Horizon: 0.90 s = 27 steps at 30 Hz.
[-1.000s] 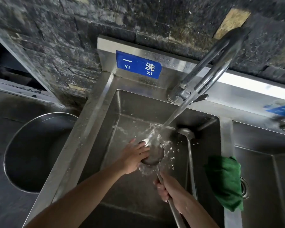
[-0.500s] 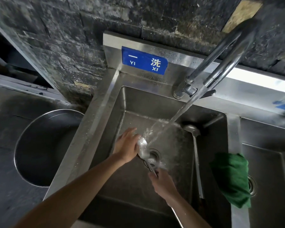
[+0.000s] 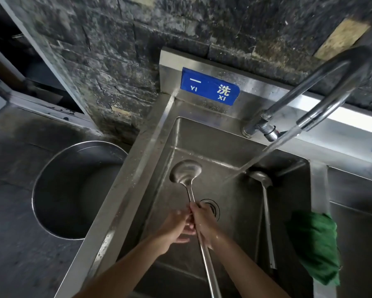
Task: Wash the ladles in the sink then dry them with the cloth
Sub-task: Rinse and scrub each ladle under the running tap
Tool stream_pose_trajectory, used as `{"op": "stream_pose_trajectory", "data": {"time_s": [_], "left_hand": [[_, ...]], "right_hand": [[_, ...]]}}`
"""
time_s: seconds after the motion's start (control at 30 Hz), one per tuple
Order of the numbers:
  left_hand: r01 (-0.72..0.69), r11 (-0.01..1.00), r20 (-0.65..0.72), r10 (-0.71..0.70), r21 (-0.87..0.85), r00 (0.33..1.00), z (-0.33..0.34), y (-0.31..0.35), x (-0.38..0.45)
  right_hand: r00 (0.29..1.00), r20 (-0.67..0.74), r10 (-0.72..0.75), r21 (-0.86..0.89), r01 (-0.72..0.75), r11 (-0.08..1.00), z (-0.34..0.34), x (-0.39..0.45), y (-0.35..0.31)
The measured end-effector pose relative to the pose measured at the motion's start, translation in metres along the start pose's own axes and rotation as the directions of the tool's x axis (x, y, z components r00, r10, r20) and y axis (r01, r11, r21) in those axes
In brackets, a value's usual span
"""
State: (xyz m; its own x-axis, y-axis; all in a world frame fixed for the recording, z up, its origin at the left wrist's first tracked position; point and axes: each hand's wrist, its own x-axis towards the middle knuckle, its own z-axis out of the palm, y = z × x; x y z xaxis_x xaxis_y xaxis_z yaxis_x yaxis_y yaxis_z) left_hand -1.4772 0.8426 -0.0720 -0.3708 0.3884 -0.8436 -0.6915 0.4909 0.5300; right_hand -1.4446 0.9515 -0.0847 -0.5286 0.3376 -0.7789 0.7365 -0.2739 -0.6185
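A steel ladle (image 3: 186, 172) is held over the steel sink (image 3: 230, 211), bowl up and away from me, left of the water stream. My right hand (image 3: 203, 224) grips its long handle midway. My left hand (image 3: 175, 225) wraps the handle right beside it, fingers touching my right hand. A second ladle (image 3: 263, 190) lies in the sink along the right wall, bowl at the back under the falling water. A green cloth (image 3: 315, 244) hangs over the divider at the sink's right rim.
The curved tap (image 3: 322, 97) runs water (image 3: 264, 155) into the back right of the sink. A drain (image 3: 213, 206) sits mid-basin. A round steel basin (image 3: 73, 190) is set in the counter to the left. Another sink basin (image 3: 357, 233) lies right.
The ladle's bowl has moved left out of the water stream. My left hand left the bowl and slid down to the handle beside my right hand.
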Motion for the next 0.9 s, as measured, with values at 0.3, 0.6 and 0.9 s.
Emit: {"op": "stream_pose_trajectory", "data": {"time_s": [0.3,0.6,0.9], "left_hand": [[-0.068,0.997,0.226,0.056,0.048,0.973,-0.027,-0.004,-0.011],[-0.013,0.979,-0.011,0.016,0.204,1.000,-0.064,0.017,0.014],[-0.053,0.983,-0.126,0.076,0.178,0.989,-0.071,0.002,0.057]], "right_hand": [[0.998,-0.013,0.056,0.129,-0.054,0.990,0.017,0.045,-0.032],[0.997,0.061,0.047,0.031,-0.049,0.998,0.050,0.064,-0.036],[0.998,0.047,0.046,0.098,-0.050,0.994,0.065,0.094,-0.031]]}}
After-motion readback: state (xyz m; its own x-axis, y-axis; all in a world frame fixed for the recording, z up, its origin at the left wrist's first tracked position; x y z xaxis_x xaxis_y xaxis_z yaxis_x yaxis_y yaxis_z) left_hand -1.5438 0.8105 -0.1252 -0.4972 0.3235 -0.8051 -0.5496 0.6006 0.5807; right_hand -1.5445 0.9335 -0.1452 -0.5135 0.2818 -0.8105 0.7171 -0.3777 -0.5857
